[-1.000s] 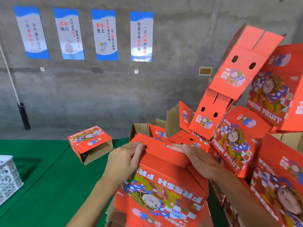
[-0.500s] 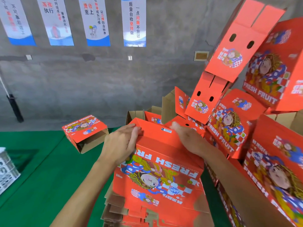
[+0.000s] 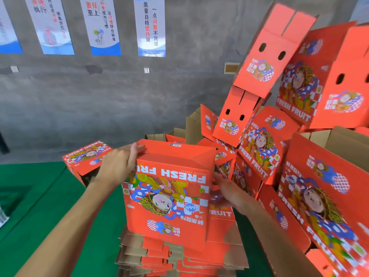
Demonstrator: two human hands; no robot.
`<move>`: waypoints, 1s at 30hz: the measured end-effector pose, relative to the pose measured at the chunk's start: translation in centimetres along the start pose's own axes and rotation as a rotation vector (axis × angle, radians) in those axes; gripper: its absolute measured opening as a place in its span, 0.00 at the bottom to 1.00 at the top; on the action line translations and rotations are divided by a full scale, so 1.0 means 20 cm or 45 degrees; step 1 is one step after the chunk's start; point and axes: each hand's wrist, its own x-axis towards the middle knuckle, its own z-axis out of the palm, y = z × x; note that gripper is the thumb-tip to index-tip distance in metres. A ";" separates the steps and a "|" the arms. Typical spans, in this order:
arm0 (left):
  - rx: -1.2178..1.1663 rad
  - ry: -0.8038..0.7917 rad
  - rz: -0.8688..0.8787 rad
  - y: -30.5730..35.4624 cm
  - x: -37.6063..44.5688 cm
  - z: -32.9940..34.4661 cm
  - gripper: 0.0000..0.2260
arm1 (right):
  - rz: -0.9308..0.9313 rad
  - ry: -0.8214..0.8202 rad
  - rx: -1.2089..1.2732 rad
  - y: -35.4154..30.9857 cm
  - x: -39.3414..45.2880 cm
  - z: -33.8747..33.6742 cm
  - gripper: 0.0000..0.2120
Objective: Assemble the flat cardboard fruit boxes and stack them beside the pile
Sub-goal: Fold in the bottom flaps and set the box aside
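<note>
Centrally, one red fruit box (image 3: 169,188) (print upside down) is gripped by two hands: left hand (image 3: 117,166) at its top corner, right hand (image 3: 229,193) on its side.

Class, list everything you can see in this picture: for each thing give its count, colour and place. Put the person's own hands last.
Box being assembled: one, red with cartoon print, centre, held upside down above the flat stack.
Flat box stack: one stack, red and brown, bottom centre on the floor.
Assembled box pile: many boxes, red, right side, tumbled at angles.
Lone box: one, red, lying on its side on the floor at left, behind the left hand.
Posters: at least four, white and blue, on the grey wall.
Floor mat: one, green, lower left.
Left hand: on the held box's upper left corner.
Right hand: against the box's right side.
</note>
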 end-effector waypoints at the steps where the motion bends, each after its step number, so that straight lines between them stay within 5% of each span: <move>1: -0.009 -0.006 0.003 -0.01 0.00 0.00 0.29 | 0.048 -0.012 -0.043 0.00 -0.01 -0.01 0.26; 7: 0.054 0.017 -0.018 -0.03 0.00 0.00 0.29 | 0.337 -0.239 -0.152 -0.03 -0.05 -0.05 0.39; 17: 0.100 0.060 -0.002 -0.13 -0.05 -0.06 0.28 | 0.213 -0.103 0.084 -0.06 0.02 -0.06 0.33; 22: -0.017 0.068 -0.002 -0.18 -0.08 -0.11 0.29 | 0.213 -0.206 0.278 -0.12 0.02 -0.09 0.28; 30: -0.068 0.084 0.017 -0.23 -0.10 -0.10 0.28 | 0.270 -0.366 -0.052 -0.18 0.00 -0.07 0.33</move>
